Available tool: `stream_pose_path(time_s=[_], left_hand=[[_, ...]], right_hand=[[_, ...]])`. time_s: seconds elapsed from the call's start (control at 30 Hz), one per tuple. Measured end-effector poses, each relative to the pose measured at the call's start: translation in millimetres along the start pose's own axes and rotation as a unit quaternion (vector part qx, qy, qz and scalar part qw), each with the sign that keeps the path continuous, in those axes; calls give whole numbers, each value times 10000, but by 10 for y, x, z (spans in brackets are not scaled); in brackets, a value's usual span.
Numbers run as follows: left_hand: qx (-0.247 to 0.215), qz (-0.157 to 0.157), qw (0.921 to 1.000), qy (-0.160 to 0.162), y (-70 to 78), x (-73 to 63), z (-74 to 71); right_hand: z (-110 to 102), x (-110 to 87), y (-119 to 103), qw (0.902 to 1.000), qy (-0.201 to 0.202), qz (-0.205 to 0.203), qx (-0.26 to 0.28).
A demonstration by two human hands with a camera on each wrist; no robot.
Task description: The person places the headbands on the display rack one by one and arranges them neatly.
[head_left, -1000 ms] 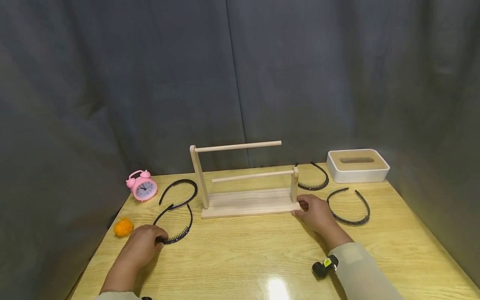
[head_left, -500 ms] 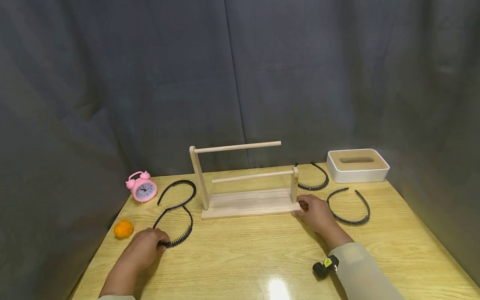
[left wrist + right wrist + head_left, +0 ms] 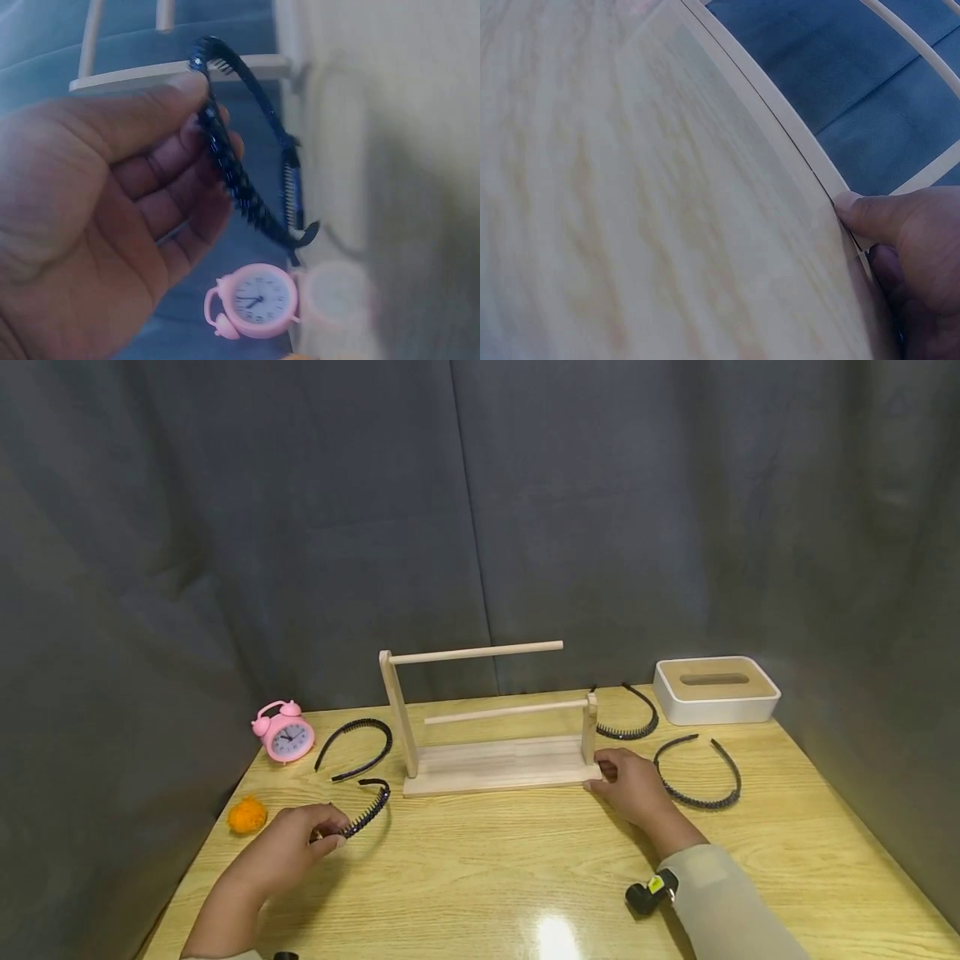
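My left hand (image 3: 288,852) pinches a black toothed headband (image 3: 372,811) between thumb and fingers, and the band is tilted up above the table. In the left wrist view, the thumb presses on one side of the headband (image 3: 238,184) with the fingers behind it. A wooden two-bar rack (image 3: 502,766) stands in the middle. My right hand (image 3: 630,789) holds the right end of its base; the right wrist view has the thumb on the base's front edge (image 3: 810,161). Just behind the held headband, a second black headband (image 3: 391,742) lies on the table.
A pink alarm clock (image 3: 292,739) and an orange pompom (image 3: 247,815) sit at the left edge. On the right lie two more black headbands, one behind the rack (image 3: 630,735) and one (image 3: 701,804) beside my right hand. A white tissue box (image 3: 723,712) stands at the back right.
My left hand has raised and tilted the headband, parting it from the one behind, which it overlapped in the earlier views. The right hand and the rack stay in place.
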State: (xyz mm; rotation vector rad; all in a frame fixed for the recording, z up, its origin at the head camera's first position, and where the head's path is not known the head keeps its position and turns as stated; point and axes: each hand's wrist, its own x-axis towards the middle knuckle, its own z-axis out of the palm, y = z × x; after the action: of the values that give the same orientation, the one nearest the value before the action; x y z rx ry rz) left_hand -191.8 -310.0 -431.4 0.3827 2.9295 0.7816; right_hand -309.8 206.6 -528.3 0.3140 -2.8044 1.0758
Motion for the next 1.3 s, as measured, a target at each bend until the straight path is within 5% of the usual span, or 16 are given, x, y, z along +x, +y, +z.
stream_pose_path(time_s=[0.17,0.33,0.43,0.6,0.7,0.77,1.0,1.3], left_hand=[[-1340,83,9908,184,152,-42,-145],[-2625,794,9602,530,352,-134,-278],[-3577,1589,9183,588,457,-138,-356],[-5156,2561,8152,629,646,3,-481],[-5566,2608,7834,917,772,110,-542],[-5674,2514,7764,1098,851,180,-583],[-5728,1999,7787,1599,1132,443,-768],[-5505,1273,8057,1776,1341,726,-974]], right_hand=[[-3,-9,-12,10000,4,13,45],[-3,-16,-29,10000,11,2,56],[-5,-14,-35,10000,18,-4,33],[-5,-10,-32,10000,0,15,8],[-4,-11,-28,10000,-24,21,2],[-4,-8,-26,10000,-27,0,-2],[-5,-6,-15,10000,-33,37,1],[-31,-31,-18,10000,-41,48,26]])
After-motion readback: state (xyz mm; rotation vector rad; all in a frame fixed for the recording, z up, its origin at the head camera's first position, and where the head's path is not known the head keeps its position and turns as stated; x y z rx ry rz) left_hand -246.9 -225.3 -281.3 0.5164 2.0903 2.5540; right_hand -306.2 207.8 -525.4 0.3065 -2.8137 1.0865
